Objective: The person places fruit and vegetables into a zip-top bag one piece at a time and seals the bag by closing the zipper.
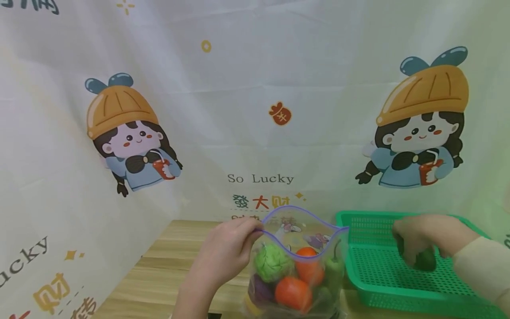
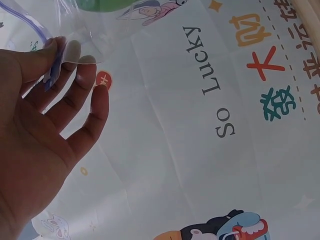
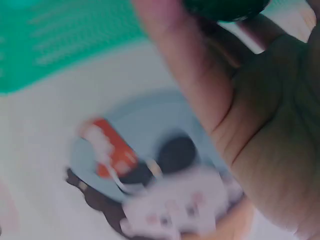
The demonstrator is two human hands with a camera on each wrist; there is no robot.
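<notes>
My left hand (image 1: 225,250) pinches the purple-edged mouth of a clear zip bag (image 1: 342,229), which stands upright with its top open. Through the bag I see a green cabbage (image 1: 273,262), a front tomato (image 1: 294,294), another red-orange tomato (image 1: 310,268), a purple eggplant (image 1: 260,290) and a pale green pear-like item (image 1: 334,268). In the left wrist view, the thumb and fingertips grip the bag's edge. Over the green basket (image 1: 374,266), my right hand (image 1: 418,232) holds a dark green, smooth vegetable (image 1: 425,262); its exact kind is hidden by the fingers.
The basket stands right of the bag on a wooden table (image 1: 159,274). Behind rises a white printed cloth (image 1: 239,110) with cartoon figures. A small black object (image 1: 214,316) shows at the bottom edge beside the left forearm.
</notes>
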